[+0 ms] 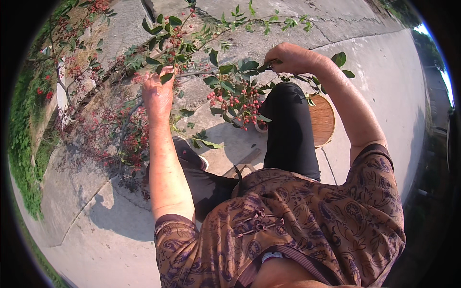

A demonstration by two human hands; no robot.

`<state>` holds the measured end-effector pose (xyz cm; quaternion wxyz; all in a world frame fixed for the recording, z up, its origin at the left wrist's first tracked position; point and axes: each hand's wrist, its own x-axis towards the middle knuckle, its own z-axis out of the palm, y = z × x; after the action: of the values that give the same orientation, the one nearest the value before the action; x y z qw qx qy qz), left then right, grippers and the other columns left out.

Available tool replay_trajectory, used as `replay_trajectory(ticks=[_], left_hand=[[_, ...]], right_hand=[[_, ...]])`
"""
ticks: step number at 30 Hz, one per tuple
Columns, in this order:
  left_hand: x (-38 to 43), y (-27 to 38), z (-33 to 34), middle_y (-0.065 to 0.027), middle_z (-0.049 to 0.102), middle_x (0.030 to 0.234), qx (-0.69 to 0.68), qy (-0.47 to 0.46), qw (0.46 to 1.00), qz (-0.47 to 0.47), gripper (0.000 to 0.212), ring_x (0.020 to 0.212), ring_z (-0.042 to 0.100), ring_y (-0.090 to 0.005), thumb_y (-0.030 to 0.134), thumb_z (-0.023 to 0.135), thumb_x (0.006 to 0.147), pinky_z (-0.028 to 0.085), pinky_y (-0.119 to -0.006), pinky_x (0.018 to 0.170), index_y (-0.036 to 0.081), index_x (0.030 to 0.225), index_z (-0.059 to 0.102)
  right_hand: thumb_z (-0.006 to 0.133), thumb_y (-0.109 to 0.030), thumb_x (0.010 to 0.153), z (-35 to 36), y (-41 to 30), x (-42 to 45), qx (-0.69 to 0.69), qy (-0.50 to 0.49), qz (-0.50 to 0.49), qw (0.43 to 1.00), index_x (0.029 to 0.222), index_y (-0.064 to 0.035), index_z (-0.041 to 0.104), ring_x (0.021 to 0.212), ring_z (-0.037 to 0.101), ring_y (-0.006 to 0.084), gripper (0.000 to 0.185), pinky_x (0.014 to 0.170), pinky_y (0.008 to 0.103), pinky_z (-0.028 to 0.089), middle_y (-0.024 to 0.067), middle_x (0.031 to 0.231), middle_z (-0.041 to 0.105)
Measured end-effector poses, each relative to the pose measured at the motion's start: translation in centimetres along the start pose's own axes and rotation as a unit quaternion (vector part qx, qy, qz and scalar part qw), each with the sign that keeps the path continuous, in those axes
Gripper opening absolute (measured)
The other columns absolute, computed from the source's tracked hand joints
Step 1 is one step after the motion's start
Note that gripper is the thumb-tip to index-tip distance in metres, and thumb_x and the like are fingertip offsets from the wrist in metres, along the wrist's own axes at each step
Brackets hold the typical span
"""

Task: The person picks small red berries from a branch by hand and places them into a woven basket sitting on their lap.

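A thorny-looking, leafy branch with clusters of small red berries point(236, 102) stretches across in front of me, above my knees. My left hand point(158, 88) is closed around its woody stem at the left, with leaves and berries rising just beyond the fingers. Farther right, my right hand point(291, 57) is bent down over the branch, its fingers pinched on a leafy twig point(264, 67). Exactly what lies between those fingertips is partly hidden. The biggest berry cluster hangs between my hands, beside my raised right knee point(290, 122).
Cut branches with red berries point(133, 136) are heaped on the concrete point(119, 266) to my left. Right of my knee stands a round woven basket or tray point(322, 120), partly covered by the leg. A wooden piece point(248, 158) shows between my legs. Green plants point(21, 144) line the left edge.
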<state>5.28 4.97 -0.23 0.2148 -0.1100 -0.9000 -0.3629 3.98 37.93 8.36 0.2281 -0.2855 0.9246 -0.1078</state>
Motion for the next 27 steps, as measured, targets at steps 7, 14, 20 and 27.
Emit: replay_trajectory(ticks=[7,14,20,27], left_hand=[[0.1,-0.3,0.1,-0.0039,0.065,0.077,-0.003,-0.021,1.000,0.014,0.015,0.071,0.059,-0.0186,0.019,0.057,0.082,0.030,-0.037,0.094,0.006,0.085,0.064],[0.1,-0.3,0.2,-0.0029,0.065,0.078,-0.047,-0.026,0.998,-0.017,0.013,0.074,0.058,-0.0167,0.017,0.059,0.081,0.027,-0.039,0.097,0.006,0.083,0.065],[-0.1,-0.4,0.3,-0.0026,0.065,0.079,-0.032,-0.030,0.999,-0.009,0.011,0.076,0.058,-0.0155,0.015,0.060,0.080,0.028,-0.037,0.095,0.006,0.083,0.066],[0.1,0.3,0.0,-0.0057,0.065,0.080,-0.036,-0.017,0.999,-0.008,0.014,0.075,0.058,-0.0192,0.016,0.060,0.079,0.032,-0.038,0.091,0.005,0.084,0.065]], right_hand=[[0.054,-0.005,0.067,0.0,0.3,0.0,0.036,0.028,0.032,0.998,0.089,-0.0005,0.060,0.064,0.059,0.0215,0.023,0.062,0.0318,0.047,0.0125,0.069,0.061],[0.055,-0.007,0.068,-0.1,0.7,-0.2,0.063,0.022,0.009,0.998,0.087,-0.0008,0.060,0.064,0.060,0.0187,0.021,0.061,0.0308,0.047,0.0108,0.070,0.062],[0.057,-0.009,0.067,-0.3,0.1,-0.3,0.073,0.023,0.038,0.996,0.083,-0.0001,0.060,0.061,0.060,0.0187,0.018,0.059,0.0311,0.047,0.0109,0.067,0.061],[0.059,-0.010,0.066,0.4,1.1,0.2,0.043,0.040,0.028,0.998,0.079,0.0010,0.061,0.062,0.061,0.0221,0.018,0.058,0.0322,0.047,0.0130,0.065,0.061]])
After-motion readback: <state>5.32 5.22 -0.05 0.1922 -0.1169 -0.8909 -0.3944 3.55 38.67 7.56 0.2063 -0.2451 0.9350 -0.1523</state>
